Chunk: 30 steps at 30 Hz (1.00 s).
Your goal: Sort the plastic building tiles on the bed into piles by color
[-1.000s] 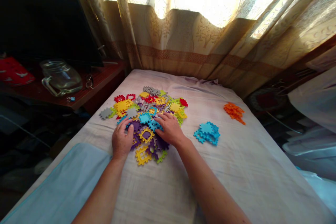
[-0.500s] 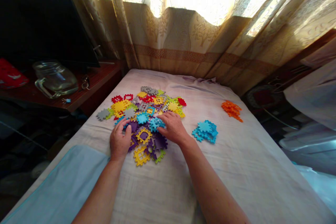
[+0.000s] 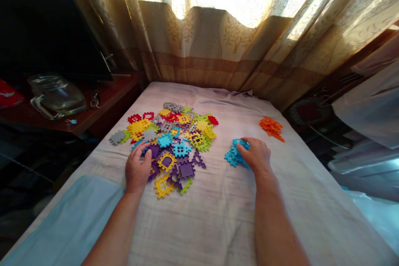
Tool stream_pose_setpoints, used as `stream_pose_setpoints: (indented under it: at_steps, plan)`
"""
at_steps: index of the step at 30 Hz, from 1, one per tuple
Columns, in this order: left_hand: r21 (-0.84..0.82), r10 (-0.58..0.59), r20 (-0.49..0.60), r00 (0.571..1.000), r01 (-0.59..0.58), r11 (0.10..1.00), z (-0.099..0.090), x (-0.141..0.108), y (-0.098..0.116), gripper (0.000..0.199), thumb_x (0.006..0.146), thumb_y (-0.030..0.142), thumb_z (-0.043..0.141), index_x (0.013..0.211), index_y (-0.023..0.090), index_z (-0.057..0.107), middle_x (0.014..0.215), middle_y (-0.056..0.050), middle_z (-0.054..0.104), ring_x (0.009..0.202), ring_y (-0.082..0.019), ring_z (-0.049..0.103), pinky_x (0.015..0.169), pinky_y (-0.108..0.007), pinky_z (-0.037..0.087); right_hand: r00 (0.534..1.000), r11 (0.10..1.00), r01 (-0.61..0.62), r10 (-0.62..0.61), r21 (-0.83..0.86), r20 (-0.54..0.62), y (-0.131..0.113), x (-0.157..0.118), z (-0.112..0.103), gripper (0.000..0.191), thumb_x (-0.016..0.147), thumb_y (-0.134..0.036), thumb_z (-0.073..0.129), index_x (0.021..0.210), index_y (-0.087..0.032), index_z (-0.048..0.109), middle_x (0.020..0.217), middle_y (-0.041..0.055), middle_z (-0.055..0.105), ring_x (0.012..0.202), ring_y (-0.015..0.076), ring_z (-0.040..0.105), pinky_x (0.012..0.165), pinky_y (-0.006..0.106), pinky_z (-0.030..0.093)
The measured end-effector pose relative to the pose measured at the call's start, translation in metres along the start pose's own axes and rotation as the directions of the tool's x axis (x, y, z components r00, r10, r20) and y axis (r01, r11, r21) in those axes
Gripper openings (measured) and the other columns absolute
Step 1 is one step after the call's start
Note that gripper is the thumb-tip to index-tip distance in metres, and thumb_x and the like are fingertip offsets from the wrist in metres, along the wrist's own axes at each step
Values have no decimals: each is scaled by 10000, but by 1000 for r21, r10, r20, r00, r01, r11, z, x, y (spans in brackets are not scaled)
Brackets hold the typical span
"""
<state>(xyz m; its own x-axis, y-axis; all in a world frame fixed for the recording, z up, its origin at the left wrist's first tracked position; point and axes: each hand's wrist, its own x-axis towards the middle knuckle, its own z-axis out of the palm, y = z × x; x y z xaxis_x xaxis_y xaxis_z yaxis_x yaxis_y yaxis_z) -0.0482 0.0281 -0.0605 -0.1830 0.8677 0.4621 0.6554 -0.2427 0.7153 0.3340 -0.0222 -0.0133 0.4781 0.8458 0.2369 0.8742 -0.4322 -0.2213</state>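
Note:
A mixed pile of plastic interlocking tiles with toothed edges lies on the bed. Beside its left edge rests my left hand (image 3: 137,168), thumb and fingers apart, holding nothing. Its fingertips are close to a purple tile (image 3: 153,151) and a partly covered blue one. Over the smaller blue pile (image 3: 233,158), my right hand (image 3: 257,153) pinches a blue tile (image 3: 239,144) at its edge; the fingers hide part of it. In the mixed pile are a blue window tile (image 3: 180,150), a yellow frame tile (image 3: 166,161) and a solid purple tile (image 3: 187,169).
Orange tiles (image 3: 272,128) form a separate heap at the right. A light blue cloth (image 3: 77,216) lies at the bed's left edge. A glass jug (image 3: 59,96) stands on a brown cabinet (image 3: 93,112) beside a dark screen. Curtains (image 3: 212,45) hang behind the bed.
My right hand has moved right from the mixed pile to the blue pile, with a blue tile in its fingers. My left hand has stayed by the mixed pile. The view has shifted slightly.

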Motion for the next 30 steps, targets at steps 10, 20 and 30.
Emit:
stream_pose_setpoints:
  at_steps: [10, 20, 30]
  plan:
    - [-3, -11, -4, 1000, 11, 1000, 0, 0, 1, 297, 866, 386, 509, 1023, 216, 696, 1207, -81, 695, 1150, -235, 633, 1060, -407, 462, 990, 991, 91, -78, 103, -119, -15, -4, -1, 296, 861, -307, 531, 1046, -213, 742, 1187, 108, 691, 1120, 282, 570, 942, 444, 428]
    - [-16, -10, -10, 1000, 10, 1000, 0, -1, 5, 304, 865, 389, 504, 1023, 214, 696, 1209, -88, 697, 1146, -234, 638, 1053, -400, 469, 811, 756, 539, -585, 371, 13, -118, -46, 12, 222, 895, -244, 553, 1032, -235, 728, 1122, 78, 720, 1069, 237, 605, 973, 394, 446]
    - [-16, -20, -11, 1000, 20, 1000, 2, -1, 1, 293, 862, 380, 512, 1023, 218, 695, 1219, -82, 692, 1148, -230, 636, 1059, -398, 466, 684, 728, 637, -686, 253, 249, -160, -47, 15, 361, 863, -356, 633, 1201, -231, 660, 1265, 78, 655, 1166, 257, 537, 986, 393, 413]
